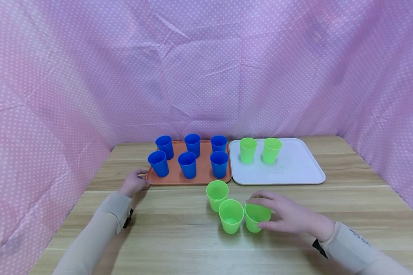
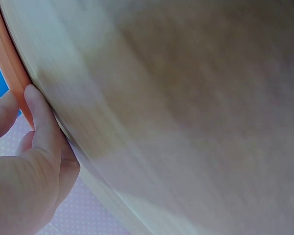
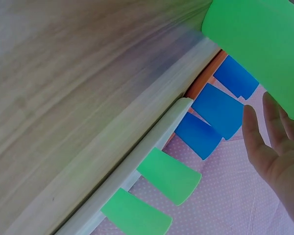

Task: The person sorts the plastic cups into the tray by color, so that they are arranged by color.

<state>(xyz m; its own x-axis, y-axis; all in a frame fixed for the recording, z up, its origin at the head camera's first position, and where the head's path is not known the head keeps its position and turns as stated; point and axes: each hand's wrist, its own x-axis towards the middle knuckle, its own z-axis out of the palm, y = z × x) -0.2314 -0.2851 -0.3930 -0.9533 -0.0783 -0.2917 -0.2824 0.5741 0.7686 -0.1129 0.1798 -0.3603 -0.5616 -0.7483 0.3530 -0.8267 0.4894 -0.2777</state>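
At the left end of the orange tray (image 1: 203,165), my left hand (image 1: 135,183) pinches the rim (image 2: 12,63) between thumb and fingers. Several blue cups (image 1: 188,167) stand upright on that tray in two rows. My right hand (image 1: 290,214) is spread around a light green cup (image 1: 251,224) on the table, fingers over its far rim and thumb at its near right side. In the right wrist view those fingers look loosely extended beside the large green cup (image 3: 264,49). Two more green cups, a front one (image 1: 231,219) and a farther one (image 1: 216,195), stand close to its left.
A white tray (image 1: 299,164) lies right of the orange one, their ends side by side. Two green cups (image 1: 248,152) stand upright on its left half. The wooden table (image 1: 172,233) extends in front, and a pink dotted cloth (image 1: 206,76) hangs behind.
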